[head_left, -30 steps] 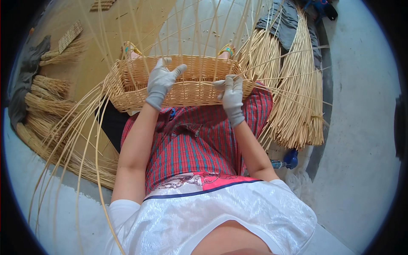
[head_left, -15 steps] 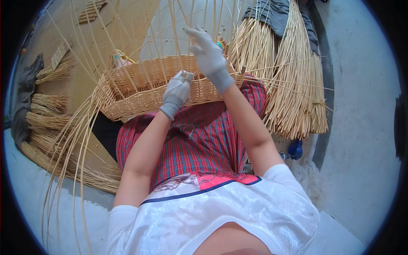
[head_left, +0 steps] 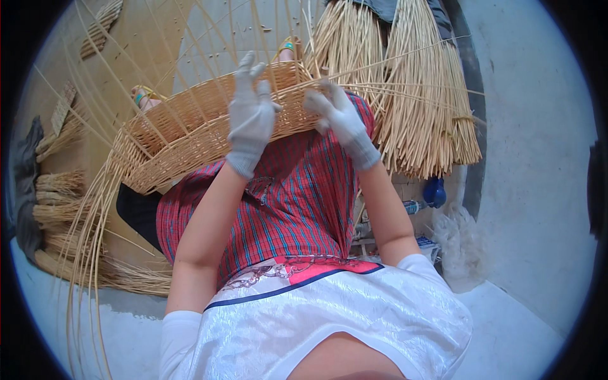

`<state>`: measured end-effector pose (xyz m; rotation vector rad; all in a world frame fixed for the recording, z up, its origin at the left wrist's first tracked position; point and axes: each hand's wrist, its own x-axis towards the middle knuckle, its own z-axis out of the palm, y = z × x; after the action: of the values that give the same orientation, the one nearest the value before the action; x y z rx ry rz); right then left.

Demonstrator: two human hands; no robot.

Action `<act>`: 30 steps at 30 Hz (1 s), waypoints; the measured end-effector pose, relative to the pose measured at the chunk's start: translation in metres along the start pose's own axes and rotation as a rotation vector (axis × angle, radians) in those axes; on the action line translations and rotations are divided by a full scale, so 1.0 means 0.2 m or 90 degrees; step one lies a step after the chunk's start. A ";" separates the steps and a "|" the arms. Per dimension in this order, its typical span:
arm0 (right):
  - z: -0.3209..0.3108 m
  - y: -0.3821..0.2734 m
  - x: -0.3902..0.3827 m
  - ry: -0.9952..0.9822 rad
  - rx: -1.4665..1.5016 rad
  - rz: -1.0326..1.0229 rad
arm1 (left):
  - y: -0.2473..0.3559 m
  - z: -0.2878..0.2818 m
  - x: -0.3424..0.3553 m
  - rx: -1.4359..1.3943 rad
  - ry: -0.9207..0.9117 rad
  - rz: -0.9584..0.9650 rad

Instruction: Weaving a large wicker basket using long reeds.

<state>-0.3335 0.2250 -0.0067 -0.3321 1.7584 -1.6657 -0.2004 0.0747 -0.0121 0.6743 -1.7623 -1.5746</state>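
Observation:
A long, pale wicker basket (head_left: pixel 183 155) rests tilted across my lap on a red plaid cloth (head_left: pixel 291 196). Tall thin uprights rise from its woven wall, and loose strands trail off both ends. Both my hands wear white knit gloves. My left hand (head_left: pixel 249 123) is raised before the basket's near wall, right of its middle, with fingers stretched up and apart, holding nothing I can see. At the basket's right end my right hand (head_left: pixel 341 120) has its fingers bent but spread, close to the rim and the strands leaving that corner; no grip on them shows.
Big bundles of cut wicker rods (head_left: pixel 418 107) hang or stand at the right. More bundles (head_left: pixel 60 196) lie at the left beside dark cloth. A blue object (head_left: pixel 434 192) and clear plastic bags (head_left: pixel 459 244) sit low at the right. Sandalled feet (head_left: pixel 147 100) show beyond the basket.
My left hand has come off the basket's near wall and its fingers have opened. The right hand has dropped from the uprights toward the basket's right end. The basket appears shifted left in view.

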 end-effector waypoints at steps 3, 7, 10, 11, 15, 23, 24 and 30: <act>-0.02 0.02 0.07 0.103 0.104 -0.196 | -0.03 0.12 0.06 0.035 -0.162 -0.359; -0.07 0.05 0.18 0.150 0.053 -0.079 | -0.12 0.17 0.11 0.063 -0.194 -0.353; 0.12 -0.14 0.40 0.065 -0.388 -0.558 | -0.16 0.19 0.13 0.285 -0.176 -0.306; 0.23 -0.23 0.50 0.081 -0.620 -0.767 | -0.17 0.19 0.14 0.342 -0.180 -0.293; 0.23 -0.37 0.54 -0.001 -0.403 -0.622 | -0.21 0.18 0.21 0.286 -0.148 -0.326; -0.09 0.24 0.00 -0.016 -0.051 -0.119 | -0.22 0.21 0.16 0.141 -0.129 -0.411; 0.01 0.24 0.03 -0.013 -0.242 -0.284 | -0.19 0.15 0.08 -0.036 -0.074 -0.338; 0.50 0.07 -0.04 0.226 -0.378 -0.201 | -0.16 -1.03 -0.48 -0.078 0.409 -0.222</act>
<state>-0.2623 0.1540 -0.0133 -0.6364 2.5748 -1.4283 0.0161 0.0106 -0.0486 1.3073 -1.1042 -1.4397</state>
